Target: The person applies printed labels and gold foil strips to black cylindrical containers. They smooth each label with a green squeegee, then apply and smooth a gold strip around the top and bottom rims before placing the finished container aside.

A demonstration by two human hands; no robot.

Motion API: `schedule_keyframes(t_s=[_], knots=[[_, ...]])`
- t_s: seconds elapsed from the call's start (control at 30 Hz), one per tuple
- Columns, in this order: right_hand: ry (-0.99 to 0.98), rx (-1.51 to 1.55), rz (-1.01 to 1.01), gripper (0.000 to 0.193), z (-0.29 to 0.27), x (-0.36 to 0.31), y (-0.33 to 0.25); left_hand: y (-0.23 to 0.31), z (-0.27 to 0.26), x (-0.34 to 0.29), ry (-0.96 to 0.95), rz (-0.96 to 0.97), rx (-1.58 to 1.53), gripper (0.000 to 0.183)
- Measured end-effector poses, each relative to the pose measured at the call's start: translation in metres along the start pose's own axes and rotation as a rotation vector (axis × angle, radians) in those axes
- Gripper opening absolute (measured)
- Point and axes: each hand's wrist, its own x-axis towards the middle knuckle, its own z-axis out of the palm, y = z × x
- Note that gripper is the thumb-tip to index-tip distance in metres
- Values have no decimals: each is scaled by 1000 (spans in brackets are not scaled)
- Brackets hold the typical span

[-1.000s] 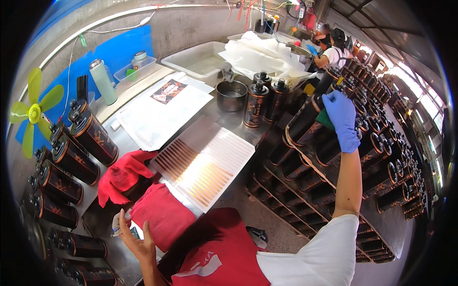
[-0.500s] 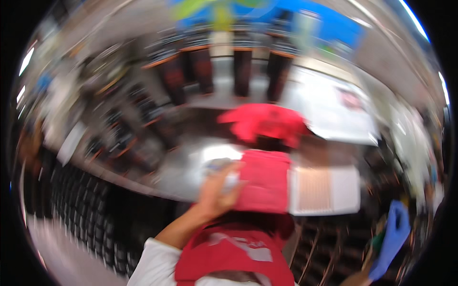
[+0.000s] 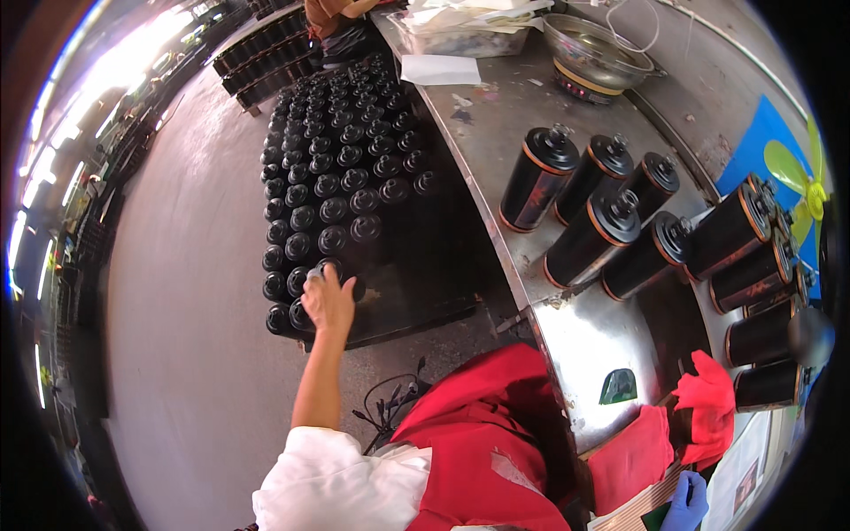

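My bare left hand (image 3: 328, 303) reaches down to the pallet, its fingers and thumb around the top of a black bottle (image 3: 329, 265) among rows of the same kind. The bottle's body is mostly hidden by the hand. At the lower right, my right hand (image 3: 687, 503) in a blue glove is closed beside a dark green flat piece (image 3: 655, 516), which it seems to hold; the grip is partly hidden. Close to it lie a folded red cloth (image 3: 630, 460), a crumpled red cloth (image 3: 706, 407) and a striped sheet (image 3: 630, 515).
Black bottles with orange rims (image 3: 591, 237) stand on the metal table (image 3: 496, 133), with more at right. A dark green curved piece (image 3: 618, 387) lies there too. Farther back are a metal pan on a heater (image 3: 589, 84) and a plastic tub (image 3: 469, 40). A person (image 3: 341, 26) is beyond the pallet.
The view has swung left from the table to the pallet. My left hand has left the folded red cloth and is now at a bottle on the pallet.
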Motion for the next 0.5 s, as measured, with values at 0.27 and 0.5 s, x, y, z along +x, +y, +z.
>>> schedule_keyframes(t_s=[0.27, 0.5], knots=[[57, 363, 112, 12, 18, -5, 30, -38, 59, -14, -163, 168, 14, 24], [-81, 507, 122, 19, 24, -21, 42, 71, -106, -7, -175, 781, -672, 10]])
